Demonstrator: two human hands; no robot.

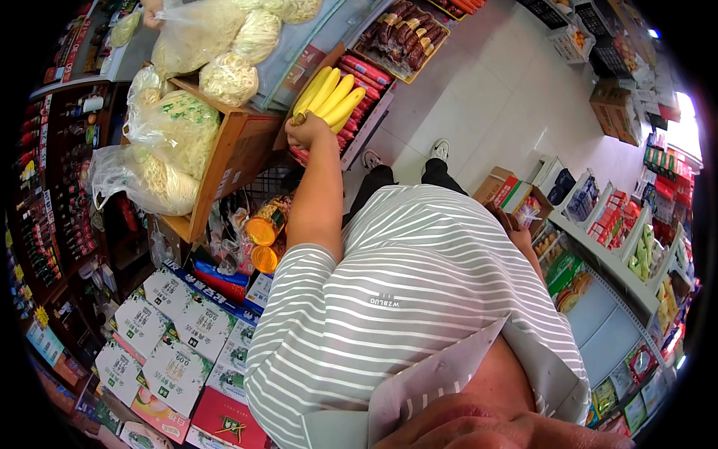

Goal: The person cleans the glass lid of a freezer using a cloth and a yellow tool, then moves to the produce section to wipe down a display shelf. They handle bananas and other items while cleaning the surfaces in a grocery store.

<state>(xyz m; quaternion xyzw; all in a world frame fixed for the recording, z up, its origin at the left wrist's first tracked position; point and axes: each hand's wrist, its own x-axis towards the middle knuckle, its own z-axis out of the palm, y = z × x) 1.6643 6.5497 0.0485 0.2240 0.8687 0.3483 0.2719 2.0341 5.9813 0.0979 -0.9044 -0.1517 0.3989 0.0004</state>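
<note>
My left hand (307,130) is closed around the stem end of a bunch of yellow bananas (335,96), above a box of red-wrapped sausages (367,73). At my other side, my right hand (520,234) is low beside a dark brown object (501,218); its fingers are partly hidden, and whether it grips that object is unclear. Clear plastic bags of noodles (188,126) lie in and around a wooden-edged bin (216,174) to the left of the bananas. Another person's hand (151,14) touches a noodle bag at the top left.
Tiled floor (488,84) lies ahead of my shoes. Packaged dark sausages (403,35) fill a tray beyond the box. Orange-lidded jars (265,230) and stacked white cartons (178,370) are at my left. Shelves of packets (611,280) line my right; a cardboard carton (614,109) stands farther off.
</note>
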